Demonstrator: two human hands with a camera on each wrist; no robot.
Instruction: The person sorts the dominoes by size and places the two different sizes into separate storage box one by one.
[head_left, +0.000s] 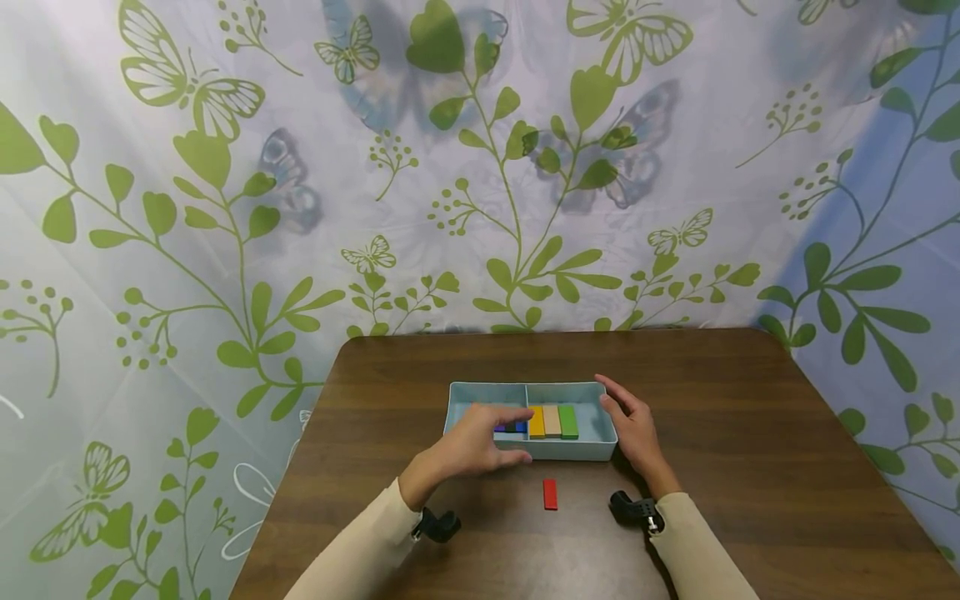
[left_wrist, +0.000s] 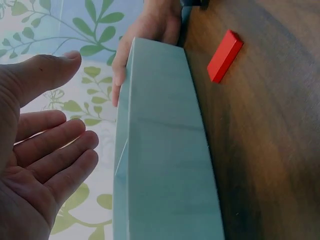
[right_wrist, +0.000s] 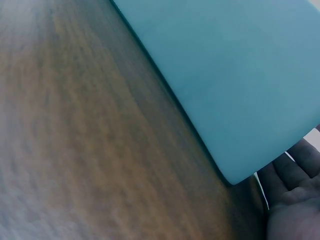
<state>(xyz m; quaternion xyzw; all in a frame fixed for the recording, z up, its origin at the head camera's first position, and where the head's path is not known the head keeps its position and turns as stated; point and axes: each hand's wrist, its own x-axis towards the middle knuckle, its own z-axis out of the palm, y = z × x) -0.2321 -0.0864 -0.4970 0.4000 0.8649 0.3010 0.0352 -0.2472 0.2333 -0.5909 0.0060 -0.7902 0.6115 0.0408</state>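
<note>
Head view, surface: dark wood table [head_left: 750, 433]; leaf-and-butterfly curtain [head_left: 225, 208] behind.
Tray: pale blue tray [head_left: 570, 451] mid-table, coloured blocks [head_left: 552, 421] inside.
Left hand [head_left: 476, 446]: fingers relaxed, spread, over tray's left compartment.
Right hand [head_left: 633, 433]: fingers straight against tray's right end.
Red block [head_left: 551, 493]: on table, just before tray, between both hands.

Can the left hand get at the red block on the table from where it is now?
Probably yes. The red block lies alone on bare table in front of the tray; the left hand, open above the tray's near left edge, has nothing between.
</note>
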